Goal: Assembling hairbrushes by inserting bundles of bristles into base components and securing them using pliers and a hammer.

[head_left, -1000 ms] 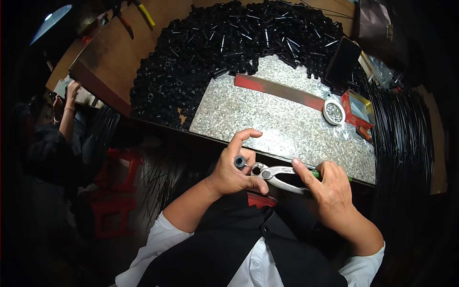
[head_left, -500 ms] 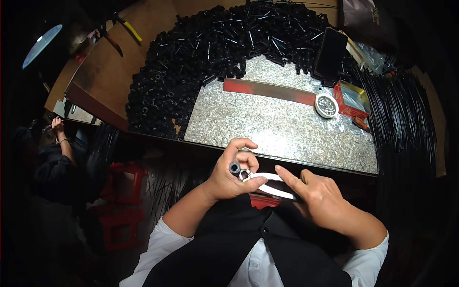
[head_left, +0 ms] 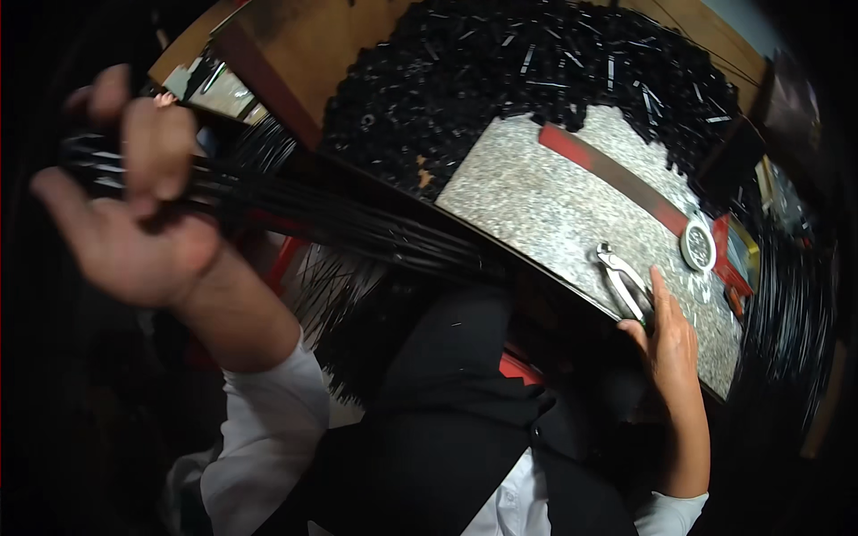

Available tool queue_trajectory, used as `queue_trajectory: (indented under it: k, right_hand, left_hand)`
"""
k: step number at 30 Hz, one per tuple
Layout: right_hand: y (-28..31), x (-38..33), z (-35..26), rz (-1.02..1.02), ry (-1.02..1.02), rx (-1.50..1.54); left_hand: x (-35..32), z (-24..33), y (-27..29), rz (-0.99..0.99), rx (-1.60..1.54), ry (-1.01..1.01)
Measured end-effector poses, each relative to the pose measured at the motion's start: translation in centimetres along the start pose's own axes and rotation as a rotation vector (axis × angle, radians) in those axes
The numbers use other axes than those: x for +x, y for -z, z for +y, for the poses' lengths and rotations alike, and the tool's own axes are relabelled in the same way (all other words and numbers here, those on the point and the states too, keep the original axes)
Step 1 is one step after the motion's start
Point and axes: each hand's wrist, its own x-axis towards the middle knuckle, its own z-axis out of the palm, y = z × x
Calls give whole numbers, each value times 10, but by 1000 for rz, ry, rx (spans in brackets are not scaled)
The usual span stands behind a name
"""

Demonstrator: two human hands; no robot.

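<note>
My left hand (head_left: 134,205) is raised far out to the left, its fingers closed around a bundle of long thin black rods (head_left: 340,223) that stretches across toward the table's edge. My right hand (head_left: 670,344) rests at the near edge of the speckled grey slab (head_left: 545,214), holding the handles of metal pliers (head_left: 621,281) whose jaws lie on the slab.
A big heap of short black tube pieces (head_left: 536,80) curves around the slab's far side on a brown table. A red-and-metal bar (head_left: 617,179) and a round metal tin (head_left: 697,243) lie on the slab. More black rods (head_left: 786,304) hang at the right.
My left hand left the pliers and small black piece in front of me and swung far left, taking hold of the rod bundle. The right hand set the pliers on the slab. The view turned left.
</note>
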Motion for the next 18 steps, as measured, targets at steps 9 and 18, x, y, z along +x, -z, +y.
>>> queue_trajectory:
  k: [9,18]
  right_hand:
    - [-32,31,5,132,80,-434]
    - [-21,23,-26,94,100,-436]
  left_hand:
    - [-44,-5,20,146,353,70]
    - [-235,-125,133,256,519,1208]
